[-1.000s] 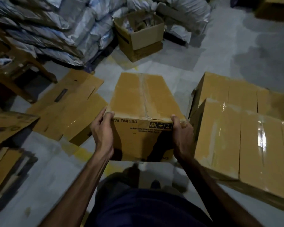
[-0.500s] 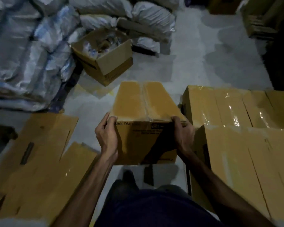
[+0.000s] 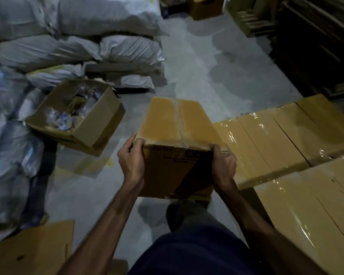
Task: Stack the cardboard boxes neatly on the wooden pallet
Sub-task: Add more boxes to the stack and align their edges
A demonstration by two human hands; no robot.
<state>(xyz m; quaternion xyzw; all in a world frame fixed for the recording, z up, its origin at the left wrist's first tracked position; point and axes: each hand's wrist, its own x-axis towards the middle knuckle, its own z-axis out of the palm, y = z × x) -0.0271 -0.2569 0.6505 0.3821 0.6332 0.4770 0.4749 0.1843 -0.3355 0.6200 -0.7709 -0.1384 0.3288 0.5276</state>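
Now the left hand [image 3: 131, 159] and right hand [image 3: 223, 165] grip the taped ceiling-fan box [image 3: 177, 135] between them; best lower it flush beside the stacked boxes [image 3: 270, 139] right of the right hand.

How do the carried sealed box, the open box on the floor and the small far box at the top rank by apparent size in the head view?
1. Carried sealed box, nearest the camera, so possibly flattered.
2. Open box, close behind; unsure.
3. Far box, clearly smallest, partly cropped and distant.
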